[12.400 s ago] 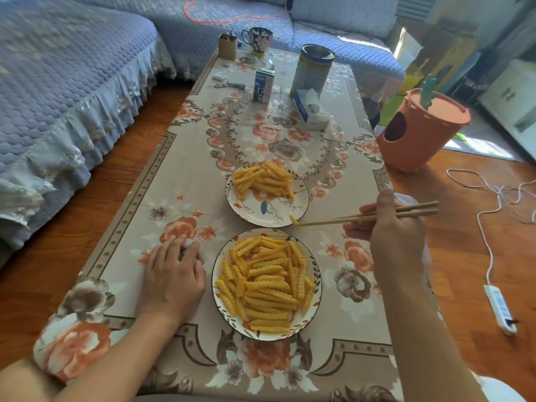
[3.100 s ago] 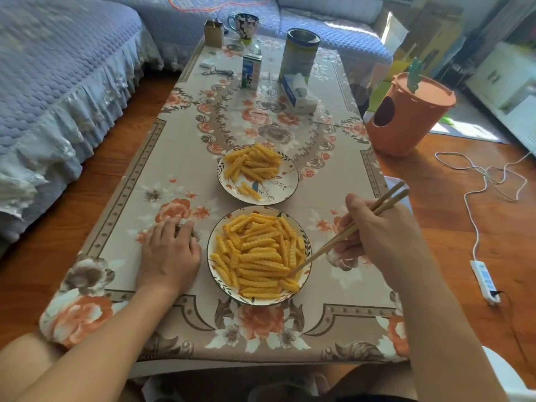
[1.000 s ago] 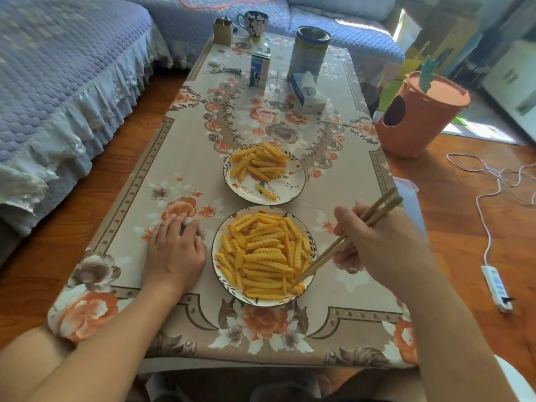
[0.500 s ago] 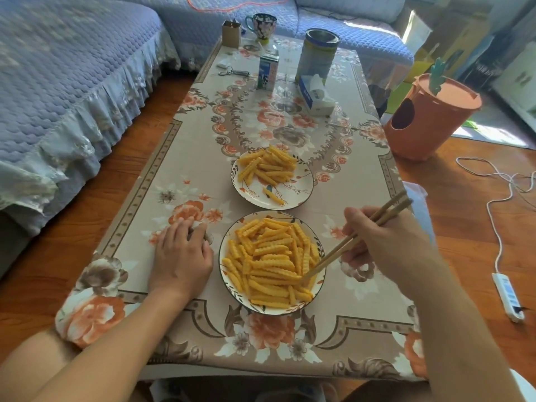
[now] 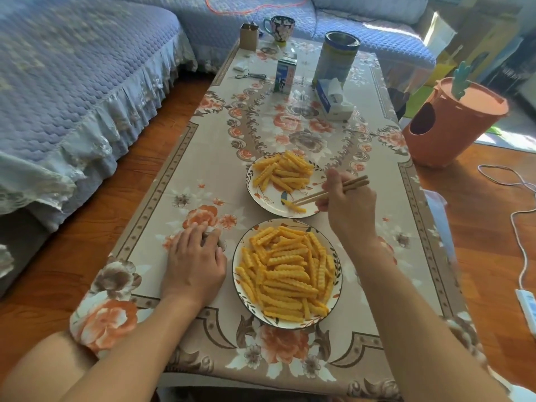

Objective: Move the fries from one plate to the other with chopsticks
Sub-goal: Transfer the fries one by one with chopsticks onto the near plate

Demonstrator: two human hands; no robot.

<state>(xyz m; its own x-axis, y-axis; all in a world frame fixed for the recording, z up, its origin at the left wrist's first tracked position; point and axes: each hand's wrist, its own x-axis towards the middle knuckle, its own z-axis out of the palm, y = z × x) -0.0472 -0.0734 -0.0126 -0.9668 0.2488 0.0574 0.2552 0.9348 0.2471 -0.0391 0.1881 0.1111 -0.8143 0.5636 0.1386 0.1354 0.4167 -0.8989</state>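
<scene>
Floral tablecloth, crinkle-cut golden fries

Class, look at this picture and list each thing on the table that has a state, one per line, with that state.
Near round patterned plate: heaped with crinkle-cut fries.
Far round patterned plate: partly filled, fries piled at its far side.
Wooden chopsticks: tips at a single fry on the far plate.
Right hand: grips the chopsticks.
Left hand: flat on the floral tablecloth.
Tall metal tin: upright, lid off.
Small milk carton: upright.

I'm in a home living room: quilted blue sofa, floral-clothed tabletop, wooden floor.
</scene>
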